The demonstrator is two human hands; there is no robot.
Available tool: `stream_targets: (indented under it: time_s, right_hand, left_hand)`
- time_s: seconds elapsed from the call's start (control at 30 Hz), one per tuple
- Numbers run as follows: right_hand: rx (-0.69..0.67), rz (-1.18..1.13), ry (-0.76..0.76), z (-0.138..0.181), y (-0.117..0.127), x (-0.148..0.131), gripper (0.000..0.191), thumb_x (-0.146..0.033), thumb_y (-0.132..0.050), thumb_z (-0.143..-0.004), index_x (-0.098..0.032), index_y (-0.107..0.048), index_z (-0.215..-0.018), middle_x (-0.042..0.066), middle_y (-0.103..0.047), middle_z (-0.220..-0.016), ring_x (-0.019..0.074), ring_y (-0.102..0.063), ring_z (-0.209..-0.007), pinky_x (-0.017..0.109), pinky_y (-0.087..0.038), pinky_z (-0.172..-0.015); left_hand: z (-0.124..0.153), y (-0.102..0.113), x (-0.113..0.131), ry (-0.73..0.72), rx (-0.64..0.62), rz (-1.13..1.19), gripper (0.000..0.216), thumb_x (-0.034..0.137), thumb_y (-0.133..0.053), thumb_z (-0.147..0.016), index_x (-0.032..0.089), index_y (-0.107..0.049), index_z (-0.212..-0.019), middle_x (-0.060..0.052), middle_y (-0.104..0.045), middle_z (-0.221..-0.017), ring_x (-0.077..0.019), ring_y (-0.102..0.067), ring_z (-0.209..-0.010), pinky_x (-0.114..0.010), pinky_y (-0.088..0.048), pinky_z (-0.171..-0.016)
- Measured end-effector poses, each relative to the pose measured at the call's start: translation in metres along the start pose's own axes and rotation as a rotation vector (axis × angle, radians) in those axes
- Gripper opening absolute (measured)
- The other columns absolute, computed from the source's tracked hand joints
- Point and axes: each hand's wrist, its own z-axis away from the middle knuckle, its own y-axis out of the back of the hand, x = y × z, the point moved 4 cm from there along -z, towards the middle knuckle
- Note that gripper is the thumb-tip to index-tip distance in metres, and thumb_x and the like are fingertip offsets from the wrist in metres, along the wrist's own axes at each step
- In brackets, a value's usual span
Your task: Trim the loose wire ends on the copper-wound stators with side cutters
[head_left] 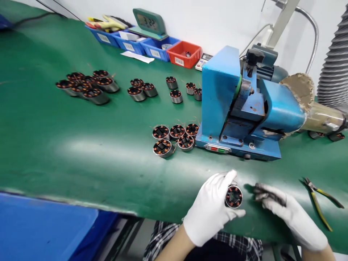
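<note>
My left hand (pixel 210 206), in a white glove, is closed around a small round motor stator (pixel 233 197). Its ring face, with copper windings on black inside a metal rim, points up toward me. To the right, apart from the stator, my right hand (pixel 282 208) hovers over the table in a white glove with dark-stained fingertips. Its fingers reach out loosely, slightly bent, and I see nothing in them. Diagonal cutters (pixel 319 201) with yellow-green handles lie to the right of that hand, jaws spread.
A blue belt grinding machine (pixel 220 98) stands ahead on the green table (pixel 89 152). Left of it sit stators (pixel 162 146) in several groups. Along the wall are blue bins (pixel 156 49), a red bin (pixel 185 54) and a clock (pixel 149 22). A blue tray (pixel 43 224) is lower left.
</note>
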Motion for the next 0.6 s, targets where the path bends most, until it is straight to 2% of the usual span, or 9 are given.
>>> stream_targets:
  time_s: [0.07, 0.1, 0.23, 0.3, 0.37, 0.47, 0.6]
  right_hand:
    - [0.154, 0.056, 0.066, -0.011, -0.002, -0.013, 0.030, -0.037, -0.059, -0.085, -0.024, -0.067, -0.111, 0.010, -0.067, -0.115, 0.0253, -0.061, -0.106, 0.042, -0.046, -0.096]
    - [0.160, 0.125, 0.133, -0.016, -0.009, -0.023, 0.027, -0.035, -0.060, -0.085, -0.025, -0.068, -0.109, 0.008, -0.066, -0.116, 0.0245, -0.060, -0.107, 0.041, -0.044, -0.097]
    - [-0.139, 0.449, 0.423, -0.029, -0.046, -0.061, 0.026, -0.021, -0.057, -0.087, -0.031, -0.067, -0.108, 0.004, -0.064, -0.105, 0.0196, -0.060, -0.095, 0.033, -0.047, -0.085]
    - [-0.198, 0.574, 0.514, -0.032, -0.056, -0.071, 0.024, -0.017, -0.057, -0.085, -0.030, -0.070, -0.101, 0.004, -0.064, -0.100, 0.0198, -0.058, -0.089, 0.033, -0.045, -0.078]
    - [-0.157, 0.517, 0.530, -0.036, -0.058, -0.074, 0.019, -0.015, -0.060, -0.082, -0.028, -0.073, -0.089, 0.004, -0.066, -0.093, 0.0205, -0.057, -0.085, 0.034, -0.042, -0.076]
    - [-0.053, 0.219, 0.466, -0.039, -0.054, -0.071, 0.016, -0.012, -0.062, -0.077, -0.025, -0.071, -0.074, 0.002, -0.067, -0.080, 0.0184, -0.058, -0.076, 0.032, -0.042, -0.074]
    - [0.049, 0.001, 0.375, -0.035, -0.042, -0.056, 0.010, -0.021, -0.063, -0.079, -0.022, -0.066, -0.069, 0.001, -0.065, -0.073, 0.0168, -0.059, -0.070, 0.028, -0.045, -0.067]
  left_hand:
    - [-0.002, -0.001, 0.001, -0.014, 0.023, -0.008, 0.097, 0.031, -0.088, -0.053, 0.019, -0.034, -0.133, -0.013, -0.064, -0.114, -0.0329, -0.060, -0.108, -0.052, -0.049, -0.095]
    - [-0.002, -0.002, 0.002, -0.030, 0.022, -0.006, 0.097, 0.029, -0.088, -0.053, 0.019, -0.033, -0.133, -0.013, -0.064, -0.114, -0.0320, -0.061, -0.108, -0.050, -0.049, -0.095]
    - [-0.002, -0.002, 0.002, -0.087, -0.012, 0.002, 0.097, 0.024, -0.084, -0.058, 0.019, -0.028, -0.137, -0.012, -0.062, -0.121, -0.0291, -0.060, -0.110, -0.045, -0.050, -0.096]
    - [-0.002, -0.003, 0.000, -0.087, -0.015, 0.000, 0.102, 0.023, -0.084, -0.058, 0.021, -0.023, -0.139, -0.013, -0.060, -0.124, -0.0285, -0.059, -0.112, -0.045, -0.050, -0.095]
    - [-0.002, -0.005, 0.000, -0.088, -0.016, -0.003, 0.105, 0.022, -0.085, -0.058, 0.022, -0.020, -0.140, -0.013, -0.058, -0.127, -0.0291, -0.058, -0.114, -0.046, -0.049, -0.096]
    - [-0.002, -0.005, 0.002, -0.088, -0.023, -0.008, 0.103, 0.024, -0.085, -0.058, 0.023, -0.022, -0.139, -0.012, -0.059, -0.127, -0.0302, -0.058, -0.114, -0.047, -0.048, -0.096]
    - [-0.002, -0.004, 0.004, -0.083, -0.029, -0.021, 0.101, 0.027, -0.088, -0.054, 0.021, -0.029, -0.135, -0.011, -0.064, -0.119, -0.0311, -0.059, -0.111, -0.048, -0.048, -0.096]
